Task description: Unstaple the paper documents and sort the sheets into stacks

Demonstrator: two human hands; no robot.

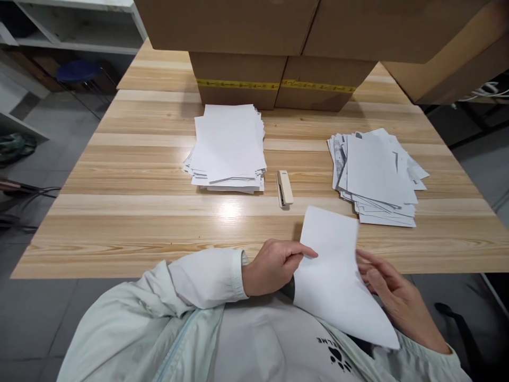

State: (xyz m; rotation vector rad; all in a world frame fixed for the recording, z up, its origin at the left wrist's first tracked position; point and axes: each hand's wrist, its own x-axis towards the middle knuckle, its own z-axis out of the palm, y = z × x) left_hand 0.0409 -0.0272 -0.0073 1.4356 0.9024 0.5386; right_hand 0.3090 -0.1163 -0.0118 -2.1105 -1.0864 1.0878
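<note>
A white sheet of paper (330, 270) is held in front of my body at the table's near edge, its lower right corner curving down over my lap. My left hand (274, 267) grips its left edge, index finger laid across the face and the other fingers curled. At the right edge my right hand (392, 292) holds the sheet loosely, with its fingertips partly hidden behind it. Whether there is more than one sheet I cannot tell. Just beyond the paper, a cream stapler (284, 188) lies on the wooden table (131, 212).
To the left of the stapler stands a stack of white papers (228, 143). A messier paper stack (376, 170), some sheets printed, lies on the right. Cardboard boxes (242, 71) with yellow tape rise at the back. A blue stool (79, 70) is on the floor at left.
</note>
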